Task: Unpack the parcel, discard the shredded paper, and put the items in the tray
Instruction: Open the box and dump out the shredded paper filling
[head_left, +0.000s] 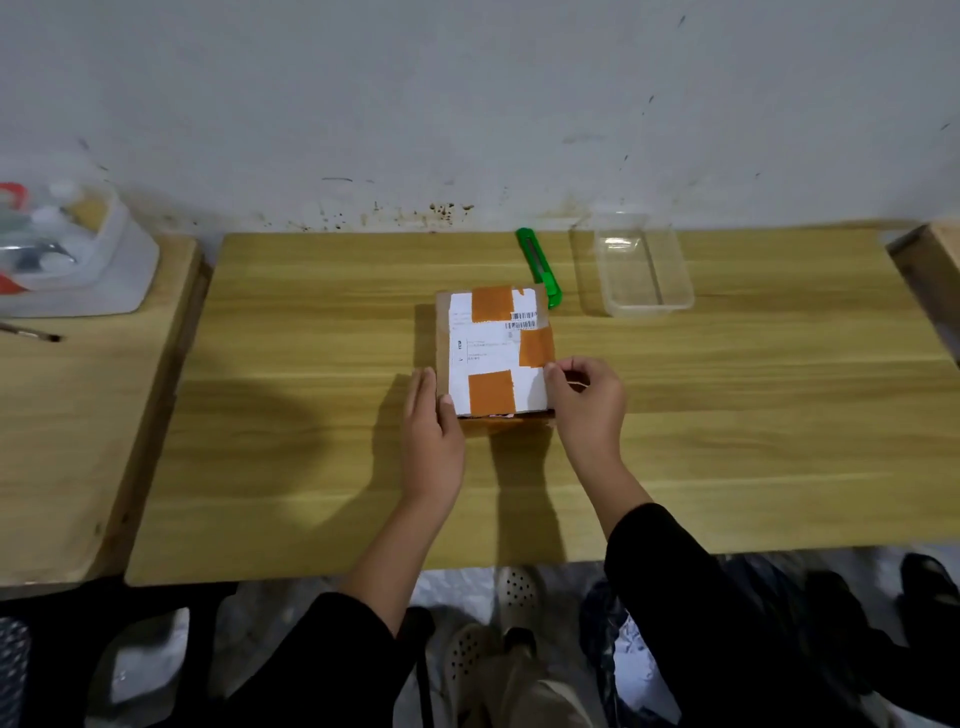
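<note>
Wooden table (311, 415) against a stained grey wall. Nearest, the left hand (434, 434) lies flat against the left side of the parcel (493, 353), fingers extended; the right hand (584, 397) pinches at its right edge, apparently on tape. The parcel sits mid-table, sealed with orange tape; its white label bears a barcode, the text too blurred to read. Beyond lie a green utility knife (540, 267) and, to the right, the empty clear tray (644, 270). Risk: a hard pull could tear the cardboard and scatter its contents.
</note>
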